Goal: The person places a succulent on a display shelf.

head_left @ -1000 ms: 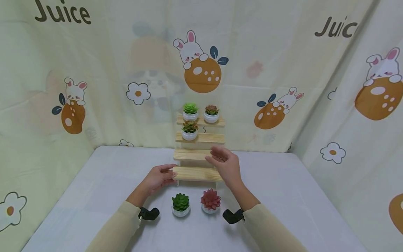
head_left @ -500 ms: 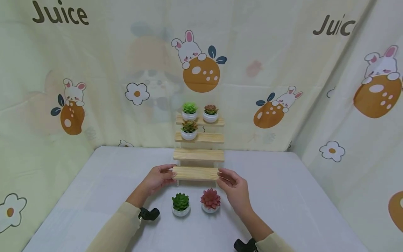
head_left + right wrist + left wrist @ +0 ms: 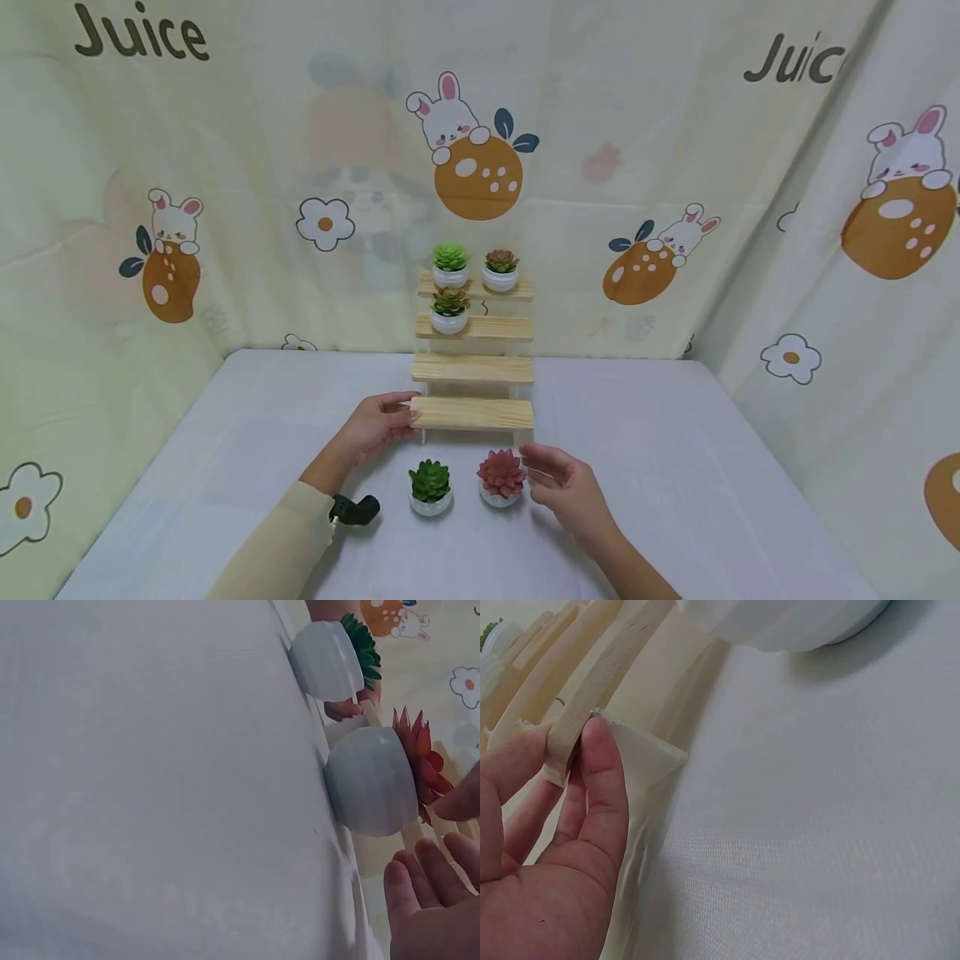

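A tiered wooden plant stand (image 3: 472, 412) stands at the middle of the table's back part. My left hand (image 3: 380, 427) grips the left end of its lowest board; in the left wrist view the thumb and fingers (image 3: 604, 776) pinch the wood from both faces. My right hand (image 3: 570, 492) is just right of the red potted succulent (image 3: 501, 475), fingers spread around air. In the right wrist view, thumb and fingertips lie near its red leaves (image 3: 424, 761); whether they touch I cannot tell. Left of it sits a green potted succulent (image 3: 430, 485).
On the stand's top board are a light green succulent (image 3: 450, 262) and a reddish-brown one (image 3: 501, 269). A brownish-green succulent (image 3: 449, 308) occupies the left of the board below. A printed curtain (image 3: 637, 167) hangs behind the white-covered table (image 3: 675, 483).
My right hand has come down from the stand's upper boards, past the right end of the lowest board, to beside the red succulent. The left hand keeps its hold on the stand.
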{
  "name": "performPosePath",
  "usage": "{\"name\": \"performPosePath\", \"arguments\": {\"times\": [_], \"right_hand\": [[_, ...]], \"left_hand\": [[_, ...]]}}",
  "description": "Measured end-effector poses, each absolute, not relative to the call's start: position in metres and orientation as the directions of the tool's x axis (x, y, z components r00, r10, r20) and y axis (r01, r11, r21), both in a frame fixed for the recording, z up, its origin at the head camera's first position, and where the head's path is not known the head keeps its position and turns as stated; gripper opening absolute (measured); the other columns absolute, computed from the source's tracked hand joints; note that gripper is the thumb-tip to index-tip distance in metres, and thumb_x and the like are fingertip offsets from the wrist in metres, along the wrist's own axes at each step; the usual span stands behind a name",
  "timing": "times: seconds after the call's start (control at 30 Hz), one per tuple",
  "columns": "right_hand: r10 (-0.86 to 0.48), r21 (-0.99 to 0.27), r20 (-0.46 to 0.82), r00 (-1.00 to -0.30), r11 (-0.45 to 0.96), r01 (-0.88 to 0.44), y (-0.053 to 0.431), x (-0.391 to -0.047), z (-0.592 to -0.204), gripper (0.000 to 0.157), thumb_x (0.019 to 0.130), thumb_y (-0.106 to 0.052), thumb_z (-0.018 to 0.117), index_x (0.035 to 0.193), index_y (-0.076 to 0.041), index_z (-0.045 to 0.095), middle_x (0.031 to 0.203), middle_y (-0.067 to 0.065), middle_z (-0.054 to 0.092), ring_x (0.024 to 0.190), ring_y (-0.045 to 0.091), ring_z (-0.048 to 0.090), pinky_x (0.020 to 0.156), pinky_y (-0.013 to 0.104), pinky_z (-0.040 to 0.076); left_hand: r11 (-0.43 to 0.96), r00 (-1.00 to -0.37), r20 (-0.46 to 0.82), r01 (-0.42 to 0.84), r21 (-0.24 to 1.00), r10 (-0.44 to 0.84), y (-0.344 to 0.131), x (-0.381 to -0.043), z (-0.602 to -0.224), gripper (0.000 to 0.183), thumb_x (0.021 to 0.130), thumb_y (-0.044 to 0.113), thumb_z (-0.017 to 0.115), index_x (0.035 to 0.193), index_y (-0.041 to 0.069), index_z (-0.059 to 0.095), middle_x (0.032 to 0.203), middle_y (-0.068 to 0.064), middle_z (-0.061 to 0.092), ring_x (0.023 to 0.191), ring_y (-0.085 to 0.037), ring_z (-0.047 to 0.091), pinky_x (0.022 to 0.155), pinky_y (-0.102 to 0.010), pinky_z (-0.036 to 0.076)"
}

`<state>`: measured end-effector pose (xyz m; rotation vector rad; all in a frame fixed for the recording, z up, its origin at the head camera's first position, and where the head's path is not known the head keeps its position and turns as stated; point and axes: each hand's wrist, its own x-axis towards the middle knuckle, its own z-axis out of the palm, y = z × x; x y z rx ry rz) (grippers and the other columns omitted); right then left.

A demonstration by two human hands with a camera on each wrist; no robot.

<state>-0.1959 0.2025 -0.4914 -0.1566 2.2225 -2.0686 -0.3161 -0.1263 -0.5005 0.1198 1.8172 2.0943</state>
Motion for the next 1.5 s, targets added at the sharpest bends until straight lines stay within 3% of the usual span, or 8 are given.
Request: {"name": "performPosePath", "arguments": {"times": [0.17,0.3,0.47,0.73,1.17,1.5], "right_hand": [[-0.257,-0.997,-0.024,-0.966,0.083,0.002,0.205,-0.193,-0.496,0.075,0.074,0.014,0.063,0.146,0.009,0.047,0.150,0.028,0.050,0.138,0.034,0.053,0.109,0.027,0.051],[-0.319,-0.997,-0.047,-0.947,0.072,0.025,0.204,-0.194,-0.499,0.079,0.080,0.007,0.078,0.149,0.010,0.041,0.153,0.030,0.045,0.141,0.035,0.049,0.109,0.024,0.051],[-0.331,-0.996,-0.059,-0.942,0.086,0.033,0.200,-0.195,-0.501,0.090,0.077,-0.004,0.089,0.149,0.011,0.039,0.153,0.031,0.044,0.145,0.042,0.043,0.109,0.024,0.050],[-0.303,-0.994,-0.071,-0.950,0.104,0.041,0.191,-0.199,-0.503,0.088,0.074,-0.004,0.091,0.147,0.010,0.043,0.151,0.030,0.048,0.145,0.041,0.043,0.108,0.023,0.050],[-0.219,-0.985,-0.051,-0.974,0.171,0.013,0.181,-0.205,-0.507,0.080,0.070,-0.002,0.093,0.141,0.001,0.056,0.142,0.021,0.060,0.133,0.029,0.058,0.101,0.019,0.054],[-0.226,-0.987,-0.041,-0.973,0.162,0.004,0.179,-0.202,-0.505,0.076,0.072,-0.001,0.091,0.139,0.004,0.056,0.138,0.024,0.061,0.127,0.026,0.062,0.095,0.017,0.056]], "left_hand": [[-0.111,-0.929,-0.168,-0.215,0.970,0.330,-0.126,-0.316,-0.500,0.054,0.099,0.000,0.063,0.150,-0.007,0.045,0.110,-0.010,0.068,0.094,-0.015,0.070,0.086,-0.029,0.064],[-0.109,-0.929,-0.180,-0.225,0.968,0.323,-0.126,-0.317,-0.500,0.054,0.099,0.000,0.064,0.150,-0.006,0.046,0.111,-0.010,0.067,0.094,-0.015,0.070,0.086,-0.029,0.064],[-0.097,-0.931,-0.193,-0.232,0.968,0.310,-0.125,-0.316,-0.499,0.054,0.099,0.002,0.065,0.149,-0.005,0.046,0.113,-0.011,0.067,0.095,-0.015,0.070,0.086,-0.028,0.064],[-0.097,-0.932,-0.176,-0.216,0.971,0.317,-0.126,-0.315,-0.499,0.054,0.100,0.001,0.063,0.149,-0.007,0.045,0.112,-0.011,0.067,0.094,-0.014,0.070,0.087,-0.028,0.063],[-0.100,-0.934,-0.182,-0.222,0.970,0.308,-0.126,-0.317,-0.500,0.053,0.099,0.001,0.064,0.149,-0.005,0.047,0.113,-0.012,0.066,0.095,-0.016,0.070,0.086,-0.029,0.064],[-0.099,-0.929,-0.204,-0.244,0.965,0.307,-0.125,-0.316,-0.500,0.053,0.099,0.001,0.064,0.149,-0.003,0.048,0.117,-0.014,0.066,0.095,-0.016,0.070,0.086,-0.029,0.064]]}}
